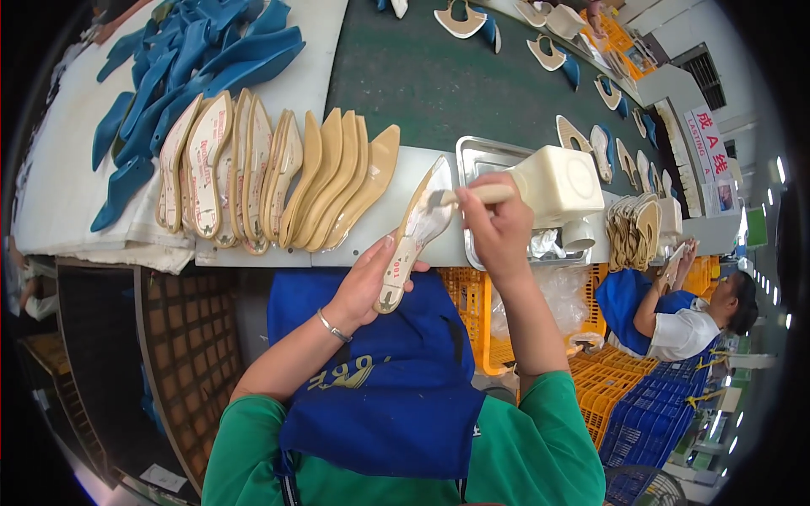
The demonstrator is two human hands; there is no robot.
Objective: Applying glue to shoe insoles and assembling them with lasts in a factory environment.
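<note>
My left hand (363, 282) grips a pale insole (411, 240) by its heel end, the pointed toe tilted up and away from me. In my right hand (499, 229) is a brush (488, 194) with a light handle, its bristles on or just over the insole's forepart. Left of the insole, a row of insoles (211, 160) leans on edge on the table; some show a whitish face with red print, others plain tan (337, 181). Close to my right hand, a cream plastic container (561, 185) lies over a metal tray (469, 156).
Blue shoe-shaped pieces (194, 63) are heaped at the far left. A dark green conveyor belt (405, 93) carries tan and blue shoe parts. Tan pieces (633, 232) are stacked at right. Orange crates (477, 325) stand below the table edge; a co-worker (675, 320) sits at right.
</note>
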